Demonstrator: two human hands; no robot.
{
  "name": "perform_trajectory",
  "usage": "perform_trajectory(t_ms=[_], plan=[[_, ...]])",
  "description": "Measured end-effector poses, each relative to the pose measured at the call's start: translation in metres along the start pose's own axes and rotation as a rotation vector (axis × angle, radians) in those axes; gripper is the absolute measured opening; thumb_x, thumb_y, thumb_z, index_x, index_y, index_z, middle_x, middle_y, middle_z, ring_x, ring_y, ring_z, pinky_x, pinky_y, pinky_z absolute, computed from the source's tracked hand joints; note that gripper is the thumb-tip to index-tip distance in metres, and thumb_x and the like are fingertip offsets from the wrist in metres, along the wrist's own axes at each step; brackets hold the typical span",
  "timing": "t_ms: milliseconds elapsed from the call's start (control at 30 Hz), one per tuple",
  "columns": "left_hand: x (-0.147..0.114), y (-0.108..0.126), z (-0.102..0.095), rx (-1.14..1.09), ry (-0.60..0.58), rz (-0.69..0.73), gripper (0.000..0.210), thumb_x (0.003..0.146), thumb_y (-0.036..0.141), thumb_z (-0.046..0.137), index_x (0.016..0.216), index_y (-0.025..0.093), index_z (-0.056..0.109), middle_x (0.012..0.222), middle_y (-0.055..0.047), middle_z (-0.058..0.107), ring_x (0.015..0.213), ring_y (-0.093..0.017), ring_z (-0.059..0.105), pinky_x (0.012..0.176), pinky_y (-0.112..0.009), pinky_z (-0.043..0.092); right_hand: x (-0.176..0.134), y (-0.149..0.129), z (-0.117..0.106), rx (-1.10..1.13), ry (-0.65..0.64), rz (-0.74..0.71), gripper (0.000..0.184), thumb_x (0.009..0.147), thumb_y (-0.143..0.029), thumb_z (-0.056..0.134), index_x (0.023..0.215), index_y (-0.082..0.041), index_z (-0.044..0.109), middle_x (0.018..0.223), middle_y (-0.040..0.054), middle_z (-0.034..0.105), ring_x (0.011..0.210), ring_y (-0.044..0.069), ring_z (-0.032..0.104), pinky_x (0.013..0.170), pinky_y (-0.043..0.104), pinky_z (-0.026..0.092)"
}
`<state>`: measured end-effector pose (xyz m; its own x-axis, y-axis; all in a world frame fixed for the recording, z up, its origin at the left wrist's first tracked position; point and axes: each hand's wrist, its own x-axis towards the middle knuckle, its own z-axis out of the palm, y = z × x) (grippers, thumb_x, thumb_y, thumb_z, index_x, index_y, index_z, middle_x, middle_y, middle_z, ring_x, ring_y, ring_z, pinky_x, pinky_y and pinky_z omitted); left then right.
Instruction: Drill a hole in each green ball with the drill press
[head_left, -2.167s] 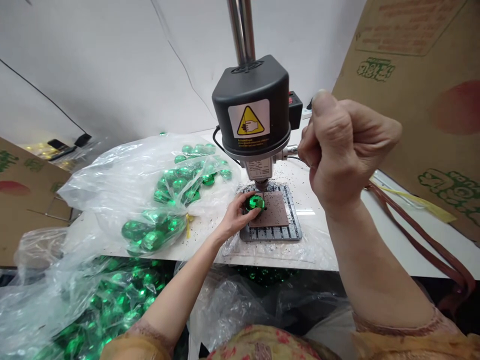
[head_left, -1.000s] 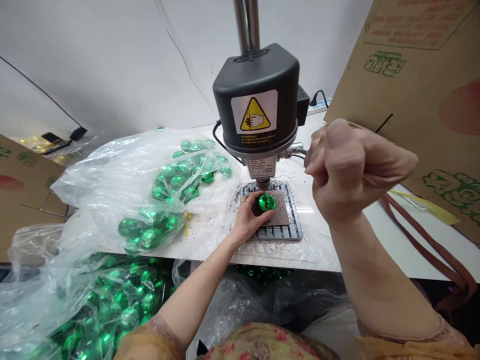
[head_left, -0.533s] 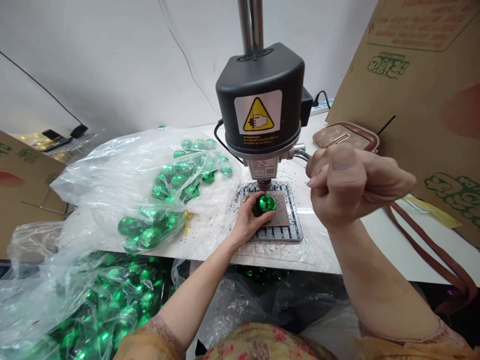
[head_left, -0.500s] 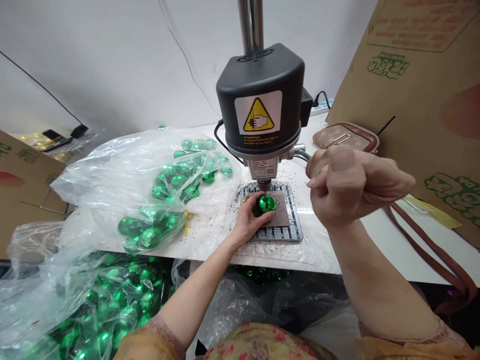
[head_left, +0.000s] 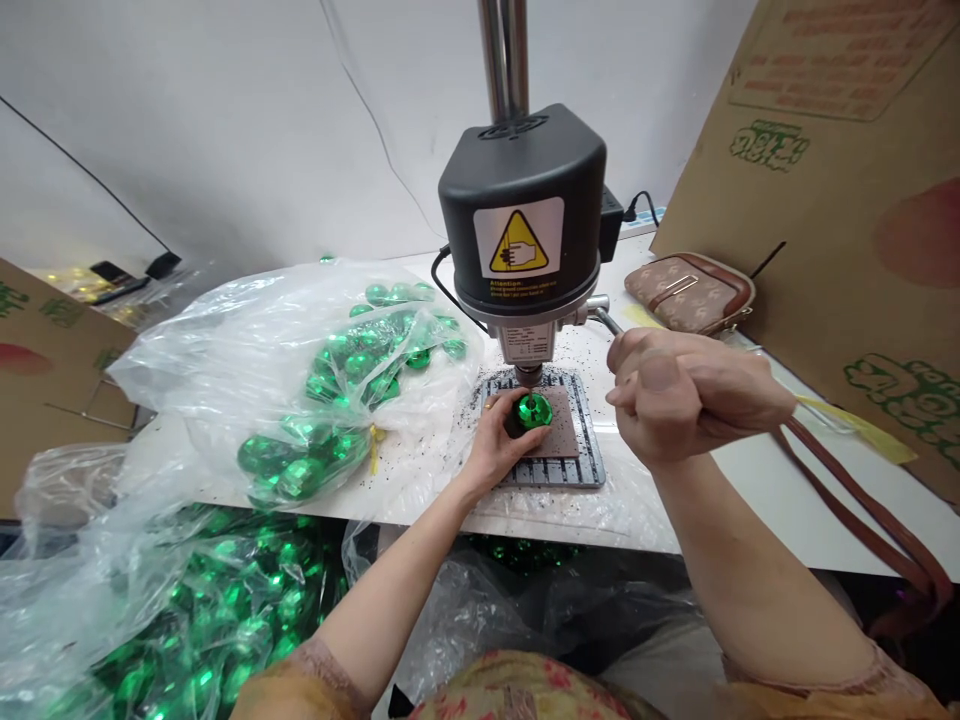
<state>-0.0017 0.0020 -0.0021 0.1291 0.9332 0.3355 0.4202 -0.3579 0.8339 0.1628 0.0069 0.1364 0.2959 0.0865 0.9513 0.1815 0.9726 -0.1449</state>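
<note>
Under the chuck of a black bench drill press [head_left: 523, 215], a shiny green faceted ball [head_left: 536, 411] rests on the square board on the machine's base. My left hand [head_left: 496, 440] grips that ball from the left, thumb in front and fingers behind. The drill bit meets the ball's top; how deep it goes I cannot tell. To the right, my right hand [head_left: 686, 392] is closed around the end of the drill press lever [head_left: 604, 318], whose grip is hidden in the fist. The slotted metal base [head_left: 592, 465] lies beneath, with dark shavings scattered around.
Clear plastic bags of green balls [head_left: 352, 365] lie left on the white table, more green balls [head_left: 217, 610] in plastic below. A brown patterned purse [head_left: 686, 288] with a strap sits right, beside a large cardboard box [head_left: 840, 200]. Another carton [head_left: 52, 390] stands at far left.
The drill head has come down slightly, and my right hand has lowered with the lever. My left hand keeps the ball in the same place.
</note>
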Motion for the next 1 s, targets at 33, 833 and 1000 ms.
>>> perform_trajectory(t_ms=[33,833,1000], plan=[[0.000,0.000,0.000,0.000,0.000,0.003,0.051,0.080,0.032,0.081,0.126,0.024,0.063,0.119,-0.009,0.065,0.113,-0.026,0.062,0.099,-0.040,0.050,-0.001,0.001,-0.001,0.014,-0.010,-0.007,0.042,0.084,-0.005,0.059,0.050,-0.017,0.036,0.046,-0.0068,0.034,0.039,0.004,0.036,0.040,0.025,0.029],[-0.090,0.025,-0.002,0.242,0.076,0.649,0.057,0.080,0.050,0.077,0.125,0.021,0.056,0.104,-0.012,0.069,0.090,-0.023,0.069,0.074,-0.034,0.057,0.047,-0.013,0.021,0.060,0.096,0.372,0.042,0.087,-0.019,0.062,0.047,-0.017,0.051,0.041,-0.0055,0.040,0.039,0.004,0.032,0.043,0.027,0.021],[-0.152,0.010,-0.005,0.589,-0.222,0.833,0.038,0.084,0.034,0.074,0.119,0.022,0.064,0.106,-0.015,0.074,0.080,-0.022,0.069,0.066,-0.032,0.056,0.045,-0.010,0.022,0.058,0.112,0.341,0.041,0.086,-0.017,0.064,0.047,-0.017,0.051,0.040,-0.0055,0.039,0.039,0.004,0.032,0.043,0.028,0.021]])
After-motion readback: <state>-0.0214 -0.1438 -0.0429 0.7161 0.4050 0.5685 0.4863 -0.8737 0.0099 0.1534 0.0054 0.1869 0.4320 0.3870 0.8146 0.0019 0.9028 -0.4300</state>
